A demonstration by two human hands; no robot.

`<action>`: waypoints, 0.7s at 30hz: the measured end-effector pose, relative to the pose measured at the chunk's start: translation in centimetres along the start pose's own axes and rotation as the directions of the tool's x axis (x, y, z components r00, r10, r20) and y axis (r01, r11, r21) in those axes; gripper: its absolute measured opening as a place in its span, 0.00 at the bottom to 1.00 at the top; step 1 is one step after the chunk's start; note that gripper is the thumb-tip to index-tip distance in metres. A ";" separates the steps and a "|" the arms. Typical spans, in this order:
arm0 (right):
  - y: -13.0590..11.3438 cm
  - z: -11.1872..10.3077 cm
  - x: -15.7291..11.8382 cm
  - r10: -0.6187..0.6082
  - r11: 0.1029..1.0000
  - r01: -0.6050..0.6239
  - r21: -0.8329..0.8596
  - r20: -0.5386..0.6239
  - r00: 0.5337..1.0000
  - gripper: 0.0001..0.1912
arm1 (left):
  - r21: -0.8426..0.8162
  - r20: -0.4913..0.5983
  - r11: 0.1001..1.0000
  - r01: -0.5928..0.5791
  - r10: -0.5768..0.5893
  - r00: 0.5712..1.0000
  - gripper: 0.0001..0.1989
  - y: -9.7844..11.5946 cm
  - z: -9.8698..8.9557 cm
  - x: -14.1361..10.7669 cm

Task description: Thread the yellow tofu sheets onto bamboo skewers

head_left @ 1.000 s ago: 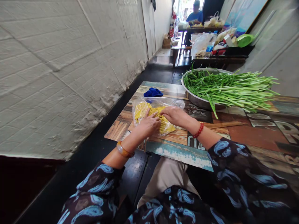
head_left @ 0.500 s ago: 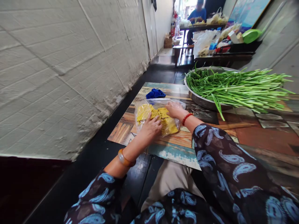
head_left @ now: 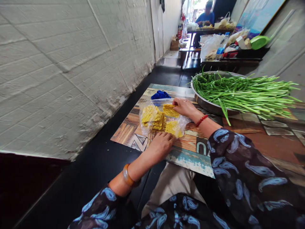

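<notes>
In the head view, a clear plastic bag point(head_left: 145, 124) lies on the table with yellow, crosshatched flat slices point(head_left: 152, 117) stacked in and on it. My right hand point(head_left: 187, 108) pinches one yellow slice point(head_left: 169, 110) by its right end, lifted at the bag's far side. At the bag's near edge is my left hand point(head_left: 162, 145), fingers curled together near more yellow slices; what they grip is hidden. Several thin sticks point(head_left: 150, 137) show just left of the left hand, below the stack.
A metal basin point(head_left: 202, 102) heaped with long green stalks point(head_left: 243, 92) stands right of the bag. Behind the bag lies a blue cloth point(head_left: 160, 94). A white wall point(head_left: 95, 63) runs along the left. Farther back, a person point(head_left: 206, 19) sits at another table.
My right hand has lifted a yellow slice and shifted slightly right. My left hand has moved off the stack, right and nearer to me. The stack and the thin sticks now show more.
</notes>
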State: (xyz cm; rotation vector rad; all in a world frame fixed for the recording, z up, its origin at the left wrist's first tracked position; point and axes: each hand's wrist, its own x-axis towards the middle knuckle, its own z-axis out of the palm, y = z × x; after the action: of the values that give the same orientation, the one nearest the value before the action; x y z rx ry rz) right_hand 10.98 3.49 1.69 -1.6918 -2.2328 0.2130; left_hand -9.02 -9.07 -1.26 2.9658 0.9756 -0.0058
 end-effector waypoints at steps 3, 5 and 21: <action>-0.4 -1.7 -0.4 -0.073 0.974 0.091 0.208 -0.094 0.993 0.08 | 0.004 -0.001 1.000 0.002 -0.002 1.000 0.16 0.5 0.5 -0.1; -0.8 -2.2 -0.7 -0.125 0.897 0.170 0.409 -0.135 0.983 0.08 | 0.004 -0.004 1.000 0.004 -0.004 1.000 0.15 0.7 0.9 0.1; -0.4 2.5 -3.3 -0.154 0.988 0.143 0.057 0.371 0.916 0.19 | -0.066 -0.063 0.992 0.106 -0.110 0.992 0.09 1.5 2.0 -1.0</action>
State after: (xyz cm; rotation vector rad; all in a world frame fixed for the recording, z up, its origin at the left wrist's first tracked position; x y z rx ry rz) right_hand 10.56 0.43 -1.14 -1.5609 -2.6028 0.5725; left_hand -8.97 -10.90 -3.20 2.8700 1.1208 0.1200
